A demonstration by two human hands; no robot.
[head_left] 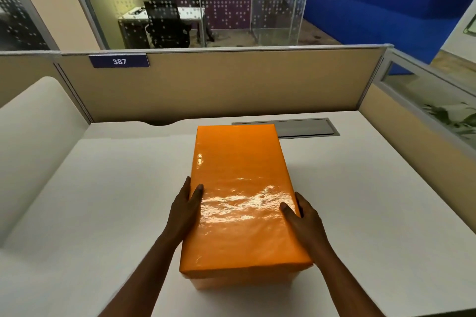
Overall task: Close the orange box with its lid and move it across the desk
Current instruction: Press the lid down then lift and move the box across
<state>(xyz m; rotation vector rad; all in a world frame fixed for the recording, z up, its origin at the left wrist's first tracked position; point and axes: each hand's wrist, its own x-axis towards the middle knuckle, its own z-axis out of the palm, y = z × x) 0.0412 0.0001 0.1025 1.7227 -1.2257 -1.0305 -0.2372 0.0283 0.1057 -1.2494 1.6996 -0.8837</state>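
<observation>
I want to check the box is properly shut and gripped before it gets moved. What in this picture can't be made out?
- Head view: the fingers of the left hand and right hand go down the long sides of the orange box, hidden there.
- Its contents: covered by the lid.
- The far end: behind the lid top.
- The grey desk hatch: left part behind the box.

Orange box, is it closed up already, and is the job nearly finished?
The closing part looks done: the lid sits flat over the orange box, with no gap showing. In hand now: the left hand and right hand press its two long sides. Left to do, as far as I can tell: moving it across the desk. It rests near the middle.
</observation>
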